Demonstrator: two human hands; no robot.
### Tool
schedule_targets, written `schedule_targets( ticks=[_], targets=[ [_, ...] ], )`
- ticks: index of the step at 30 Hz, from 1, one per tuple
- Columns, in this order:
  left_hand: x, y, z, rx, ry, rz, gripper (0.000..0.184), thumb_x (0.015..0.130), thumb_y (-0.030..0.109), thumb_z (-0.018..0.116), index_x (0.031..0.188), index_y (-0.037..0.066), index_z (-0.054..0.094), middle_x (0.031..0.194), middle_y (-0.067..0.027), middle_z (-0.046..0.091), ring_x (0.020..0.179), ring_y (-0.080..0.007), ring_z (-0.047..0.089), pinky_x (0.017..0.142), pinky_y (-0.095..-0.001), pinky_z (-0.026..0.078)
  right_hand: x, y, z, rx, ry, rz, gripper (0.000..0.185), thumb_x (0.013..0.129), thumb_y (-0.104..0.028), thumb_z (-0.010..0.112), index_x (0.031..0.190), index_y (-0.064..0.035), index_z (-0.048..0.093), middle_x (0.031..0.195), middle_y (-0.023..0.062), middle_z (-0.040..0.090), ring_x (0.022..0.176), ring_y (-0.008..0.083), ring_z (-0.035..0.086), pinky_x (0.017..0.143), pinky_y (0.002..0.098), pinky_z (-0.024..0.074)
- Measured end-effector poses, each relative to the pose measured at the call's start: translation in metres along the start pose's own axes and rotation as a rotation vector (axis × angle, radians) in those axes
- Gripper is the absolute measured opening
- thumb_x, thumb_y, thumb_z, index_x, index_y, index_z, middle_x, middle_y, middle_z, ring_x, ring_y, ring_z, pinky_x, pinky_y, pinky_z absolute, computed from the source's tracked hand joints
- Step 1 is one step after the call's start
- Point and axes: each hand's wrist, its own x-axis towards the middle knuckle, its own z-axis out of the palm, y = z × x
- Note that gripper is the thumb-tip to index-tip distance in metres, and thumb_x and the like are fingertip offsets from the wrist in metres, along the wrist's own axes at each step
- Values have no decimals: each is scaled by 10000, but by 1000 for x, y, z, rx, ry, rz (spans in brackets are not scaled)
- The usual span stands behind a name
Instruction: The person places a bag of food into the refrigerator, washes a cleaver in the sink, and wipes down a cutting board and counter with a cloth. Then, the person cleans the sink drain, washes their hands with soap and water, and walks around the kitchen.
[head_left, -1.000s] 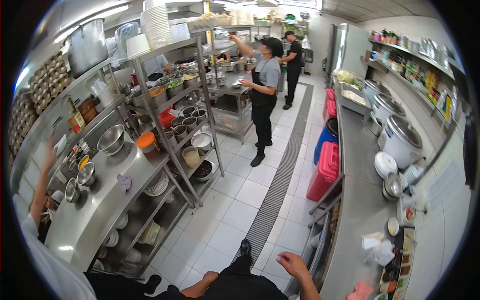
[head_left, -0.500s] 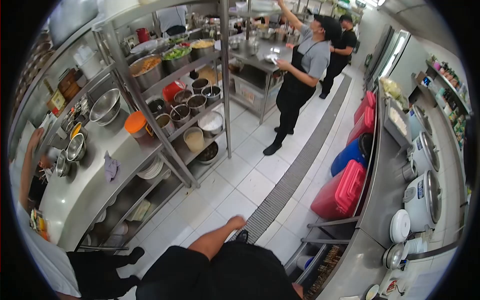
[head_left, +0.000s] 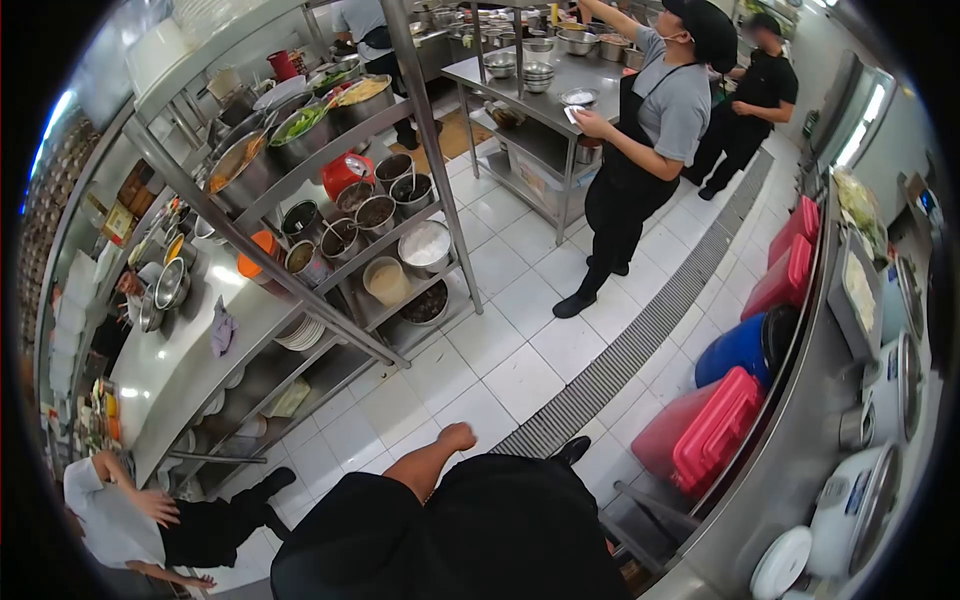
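Observation:
My left hand (head_left: 458,436) hangs in front of my black shirt over the white tiled floor (head_left: 500,385). Its fingers are curled closed, and nothing shows in them. It touches no object; the floor drain grate (head_left: 570,400) runs nearby. My right hand is out of sight behind my body. My dark shoe (head_left: 573,450) is on the floor near the grate.
On the left stand a steel rack (head_left: 345,140) with food pots and a counter (head_left: 165,375) with bowls. A person (head_left: 120,510) is at lower left; another (head_left: 640,150) stands ahead. Pink bins (head_left: 715,430), a blue barrel (head_left: 745,350) and rice cookers (head_left: 850,510) line the right.
My viewpoint has moved forward and turned, and the rack and bins appear closer. The person at left has lowered the arm from the shelf. My left hand stays closed.

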Motion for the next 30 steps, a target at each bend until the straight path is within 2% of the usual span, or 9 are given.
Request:
schedule_targets(
  ticks=[6, 8, 13, 19, 21, 23, 24, 27, 30],
  targets=[
    [-19, 52, -22, -229, -121, -210, 361, 803, 245, 475, 957, -8, 682, 1037, -224, 659, 980, -352, 637, 852, -428, 500, 75, -216, -99, -256, -299, -336, 194, 885, -193, 569, 777, -37, 611, 645, 34, 548, 545, 133, 530, 456, 300, 413],
    [-5, 81, -28, -427, 90, -177, 341, 823, 254, 468, 959, 37, 693, 1025, -201, 668, 944, -344, 648, 827, -430, 504, 111, -287, -111, 192, -178, 157, 206, 880, -202, 563, 732, -59, 556, 622, 17, 499, 497, 127, 488, 391, 291, 372],
    [23, 116, -48, -383, 354, -162, 322, 836, 250, 465, 956, 71, 703, 943, -190, 683, 825, -324, 669, 750, -426, 518, 236, -404, -134, -41, -191, -99, 256, 898, -294, 581, 778, -69, 602, 614, 5, 538, 485, 104, 488, 406, 254, 348],
    [109, 86, -45, -569, 62, -225, 272, 731, 205, 486, 599, 53, 668, 588, -125, 646, 588, -255, 658, 592, -392, 517, 273, -523, -111, -3, -159, -242, 261, 901, -321, 588, 911, -63, 628, 745, 32, 600, 591, 130, 571, 487, 255, 432],
    [142, 88, -49, -519, 1, -154, 274, 736, 206, 485, 635, 38, 676, 601, -148, 646, 546, -251, 648, 565, -390, 511, 261, -554, -99, -18, -239, -153, 280, 901, -335, 595, 966, -64, 626, 811, 37, 614, 651, 146, 599, 533, 263, 462],
    [186, 88, -51, 10, 172, 317, 305, 766, 280, 509, 753, 42, 698, 729, -148, 684, 595, -244, 662, 579, -395, 516, 271, -588, -96, 44, -166, -232, 287, 904, -337, 595, 979, -60, 624, 813, 34, 616, 650, 142, 597, 537, 259, 461],
    [183, 110, -68, -587, 210, -41, 284, 770, 284, 533, 795, 57, 703, 748, -136, 687, 635, -240, 671, 594, -398, 518, 271, -602, -93, 75, -129, -284, 295, 908, -338, 595, 993, -57, 622, 815, 32, 617, 650, 138, 594, 542, 255, 459],
    [183, 145, -124, -978, 115, -134, 243, 811, 272, 559, 826, 51, 660, 700, -92, 639, 551, -198, 607, 509, -353, 489, 274, -687, -99, 177, 125, -614, 272, 963, -304, 526, 1001, -50, 616, 791, 11, 575, 652, 100, 549, 546, 236, 437],
    [183, 168, -162, -1213, 153, -205, 232, 840, 249, 559, 895, 33, 625, 716, -91, 620, 529, -178, 582, 437, -307, 458, 235, -801, -99, 216, 442, -854, 424, 979, -324, 488, 1232, 12, 541, 950, 94, 623, 876, 186, 573, 798, 306, 457]
  ],
)
